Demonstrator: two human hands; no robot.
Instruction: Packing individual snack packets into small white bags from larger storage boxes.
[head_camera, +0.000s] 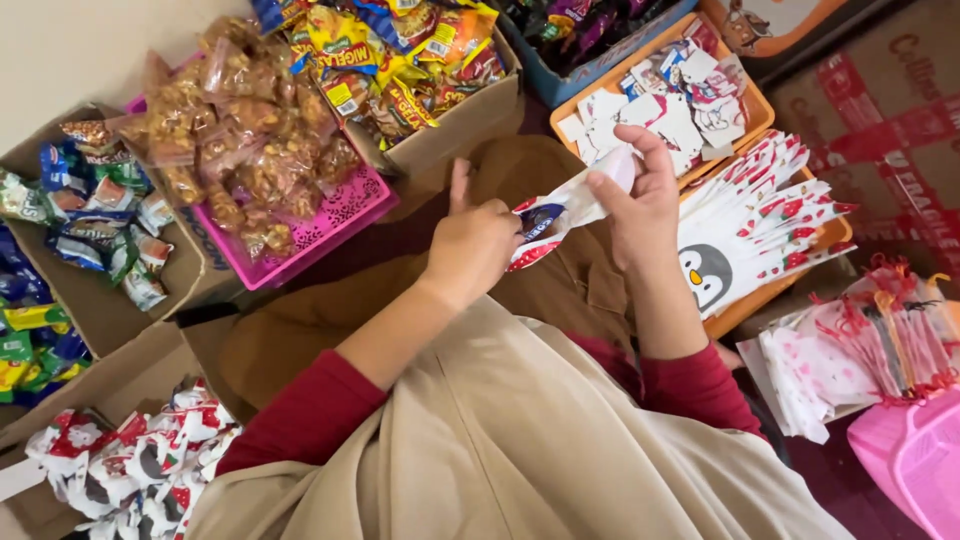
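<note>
Both grips pinched on white red-printed plastic gift bag (572, 205): left hand (472, 245) pushing blue-wrapped snack (540, 221) in, right hand (640, 200) holding bag mouth; stack of unfilled penguin-print bags (750, 235) remains.

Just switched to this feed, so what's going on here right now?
A person sits among boxes of snacks. Both hands hold a small white gift bag: the right hand grips its top, and the left hand pushes a dark wrapped snack into its mouth. A pink basket of clear-wrapped snacks lies to the left, and a stack of penguin-print bags to the right.
</note>
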